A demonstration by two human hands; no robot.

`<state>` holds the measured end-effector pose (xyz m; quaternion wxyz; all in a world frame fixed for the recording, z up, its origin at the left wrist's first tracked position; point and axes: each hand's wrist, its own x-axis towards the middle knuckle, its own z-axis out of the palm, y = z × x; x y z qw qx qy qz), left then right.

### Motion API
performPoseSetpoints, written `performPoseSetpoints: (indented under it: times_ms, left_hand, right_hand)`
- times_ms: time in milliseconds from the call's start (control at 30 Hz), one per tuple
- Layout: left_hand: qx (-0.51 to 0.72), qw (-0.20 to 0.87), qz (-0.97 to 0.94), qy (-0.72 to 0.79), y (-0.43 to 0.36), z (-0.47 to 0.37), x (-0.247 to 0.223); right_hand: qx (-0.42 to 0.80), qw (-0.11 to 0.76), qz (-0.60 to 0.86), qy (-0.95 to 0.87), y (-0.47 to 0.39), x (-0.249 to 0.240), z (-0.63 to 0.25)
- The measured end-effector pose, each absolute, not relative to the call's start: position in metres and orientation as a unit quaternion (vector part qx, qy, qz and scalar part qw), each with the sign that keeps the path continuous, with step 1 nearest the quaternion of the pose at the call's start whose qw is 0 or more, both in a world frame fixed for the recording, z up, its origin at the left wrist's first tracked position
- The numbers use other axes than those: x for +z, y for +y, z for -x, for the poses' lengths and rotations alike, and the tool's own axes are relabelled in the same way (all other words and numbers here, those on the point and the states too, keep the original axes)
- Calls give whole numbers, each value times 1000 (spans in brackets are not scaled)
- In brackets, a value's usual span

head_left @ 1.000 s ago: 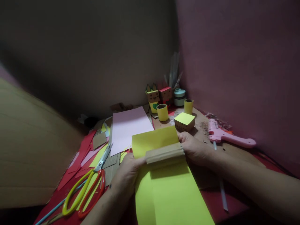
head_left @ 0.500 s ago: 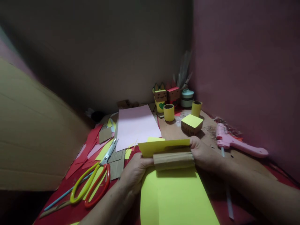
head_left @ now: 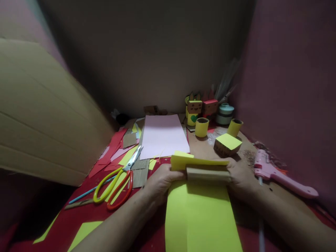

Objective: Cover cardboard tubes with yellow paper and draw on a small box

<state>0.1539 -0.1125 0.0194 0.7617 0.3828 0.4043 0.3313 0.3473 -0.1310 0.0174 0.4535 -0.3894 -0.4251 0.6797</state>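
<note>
A brown cardboard tube lies crosswise on a long sheet of yellow paper, and the sheet's far edge stands up behind it. My left hand is closed at the left end, its thumb pointing to the tube and its fingers hidden under the paper. At the opposite end my right hand grips the tube and the paper's raised edge. The near part of the sheet bends down toward me. Left of my left hand lie scissors with one yellow and one red handle, blades apart.
A pink glue gun lies to the right. Beyond my hands are a pink sheet, a yellow-topped cardboard box, a yellow-covered tube and small cardboard figures. Paper scraps cover the left; a cardboard panel stands there.
The view has shifted, so most things sit further right. The paper's raised edge leans lower over the tube. Both hands keep their hold.
</note>
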Motion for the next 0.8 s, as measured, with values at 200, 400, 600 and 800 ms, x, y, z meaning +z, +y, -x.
performPoseSetpoints:
  times_ms: [200, 400, 600, 800]
  left_hand:
    - [378, 503, -584, 513, -104, -114, 52]
    - [193, 43, -684, 702, -104, -31, 40]
    - [28, 29, -697, 715, -111, 5, 9]
    - [-8, 7, -669, 743, -107, -4, 15]
  right_hand:
    - [657, 566, 392, -307, -120, 9, -350]
    - [667, 580, 369, -287, -122, 17, -351]
    - [664, 599, 348, -283, -119, 16, -353]
    - [658, 603, 342, -294, -117, 12, -355]
